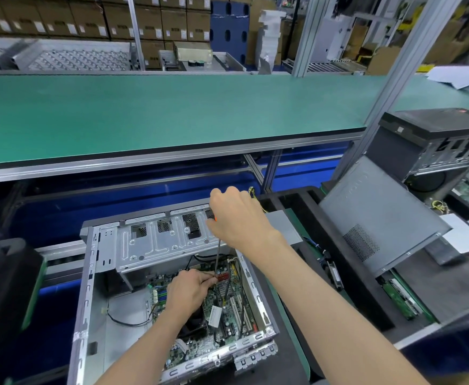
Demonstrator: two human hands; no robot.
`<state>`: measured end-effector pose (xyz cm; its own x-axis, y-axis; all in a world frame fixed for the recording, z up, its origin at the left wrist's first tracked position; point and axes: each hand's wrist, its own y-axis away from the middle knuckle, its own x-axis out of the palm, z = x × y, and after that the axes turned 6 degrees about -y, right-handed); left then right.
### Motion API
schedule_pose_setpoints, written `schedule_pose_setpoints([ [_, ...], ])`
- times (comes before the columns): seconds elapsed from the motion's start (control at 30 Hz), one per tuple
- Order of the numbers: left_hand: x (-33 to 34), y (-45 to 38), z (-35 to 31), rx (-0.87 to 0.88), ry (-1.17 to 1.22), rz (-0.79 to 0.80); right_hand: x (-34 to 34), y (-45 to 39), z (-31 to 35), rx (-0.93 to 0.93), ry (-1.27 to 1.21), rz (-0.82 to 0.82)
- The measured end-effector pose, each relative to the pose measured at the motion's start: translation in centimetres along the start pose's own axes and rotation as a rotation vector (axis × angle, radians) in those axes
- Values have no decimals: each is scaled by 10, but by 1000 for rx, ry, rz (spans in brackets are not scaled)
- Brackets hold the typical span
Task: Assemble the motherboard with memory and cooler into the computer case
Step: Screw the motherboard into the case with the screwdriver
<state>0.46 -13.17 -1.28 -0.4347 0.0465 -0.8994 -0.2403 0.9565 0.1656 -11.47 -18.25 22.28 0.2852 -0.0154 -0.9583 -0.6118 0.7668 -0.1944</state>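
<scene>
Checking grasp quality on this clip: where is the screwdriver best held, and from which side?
By its handle at the top, from above, as the right hand does. The screwdriver stands near upright with its thin shaft reaching down to the motherboard, where left fingers steady the tip.

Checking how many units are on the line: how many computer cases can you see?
2: an open case lying under the hands, and a case standing at far right. More may sit outside the frame.

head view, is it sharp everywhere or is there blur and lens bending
Head view: sharp in the middle, on the right hand and the screwdriver shaft; the edges smear, notably the papers at top right; the wide lens bows the green bench edge.
</scene>
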Motion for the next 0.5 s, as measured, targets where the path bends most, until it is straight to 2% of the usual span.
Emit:
schedule_pose_setpoints([
  [0.17, 1, -1, 0, -10, -4, 15, -12, -3, -2, -114, -170, 197],
  [0.37, 1, -1, 1, -11, -8, 15, -3, 1, -1, -6, 15, 26],
  [0.5, 2, 0, 1, -13, 1, 11, -13, 1, -2, -117, -142, 170],
])
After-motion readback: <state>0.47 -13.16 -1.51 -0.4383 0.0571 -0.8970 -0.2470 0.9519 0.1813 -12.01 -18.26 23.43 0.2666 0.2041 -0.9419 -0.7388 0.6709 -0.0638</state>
